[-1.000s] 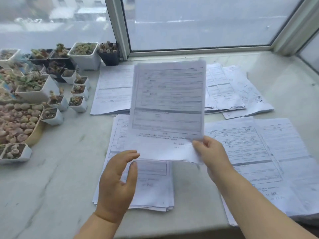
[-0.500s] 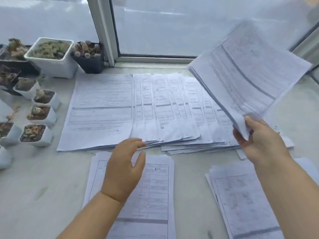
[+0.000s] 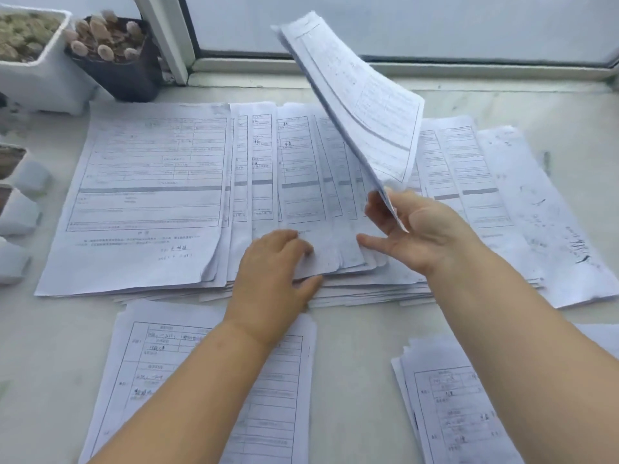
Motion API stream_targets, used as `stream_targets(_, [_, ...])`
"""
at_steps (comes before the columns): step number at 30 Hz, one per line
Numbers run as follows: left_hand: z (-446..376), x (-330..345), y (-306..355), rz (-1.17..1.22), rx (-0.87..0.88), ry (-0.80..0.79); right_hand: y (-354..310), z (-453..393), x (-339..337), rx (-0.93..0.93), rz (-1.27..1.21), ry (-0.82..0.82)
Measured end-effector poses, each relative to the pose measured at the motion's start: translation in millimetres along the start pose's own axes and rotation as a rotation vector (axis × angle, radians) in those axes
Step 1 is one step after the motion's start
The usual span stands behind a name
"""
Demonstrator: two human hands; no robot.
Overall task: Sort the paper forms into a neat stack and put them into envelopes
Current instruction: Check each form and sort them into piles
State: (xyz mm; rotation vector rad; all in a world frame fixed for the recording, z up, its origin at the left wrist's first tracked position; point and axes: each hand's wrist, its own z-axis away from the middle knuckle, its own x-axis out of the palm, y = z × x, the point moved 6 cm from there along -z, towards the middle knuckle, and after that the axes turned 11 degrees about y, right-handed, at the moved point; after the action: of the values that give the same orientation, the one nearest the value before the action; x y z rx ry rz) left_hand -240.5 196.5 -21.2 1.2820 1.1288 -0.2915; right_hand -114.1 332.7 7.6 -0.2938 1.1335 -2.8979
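A wide fan of printed paper forms (image 3: 154,182) lies across the marble sill. My right hand (image 3: 418,232) pinches the lower corner of a thin bundle of forms (image 3: 365,95), which stands tilted up above the fan. My left hand (image 3: 271,269) rests on the fan's near edge, fingers curled onto the sheets and thumb under their edge. Two smaller stacks lie nearer me: one (image 3: 160,356) under my left forearm, another (image 3: 449,406) at the lower right. No envelope is in view.
A white planter (image 3: 40,75) and a black pot of succulents (image 3: 124,72) stand at the back left by the window frame (image 3: 164,35). Small white pots (image 3: 20,212) line the left edge. Bare marble (image 3: 355,363) shows between the two near stacks.
My right hand has swung the held bundle from in front of me to the right, then back over the middle of the fan. My left hand has come down onto the fan's near edge.
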Motion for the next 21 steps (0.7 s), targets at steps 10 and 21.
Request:
stream_targets(10, [-4,-11,-7,0.094,-0.135,-0.048,-6,-17,-14,0.059,0.056,-0.056])
stream_targets(21, [-4,-17,-13,0.313,-0.288,0.050,-9,-23,-20,0.065,0.041,-0.073])
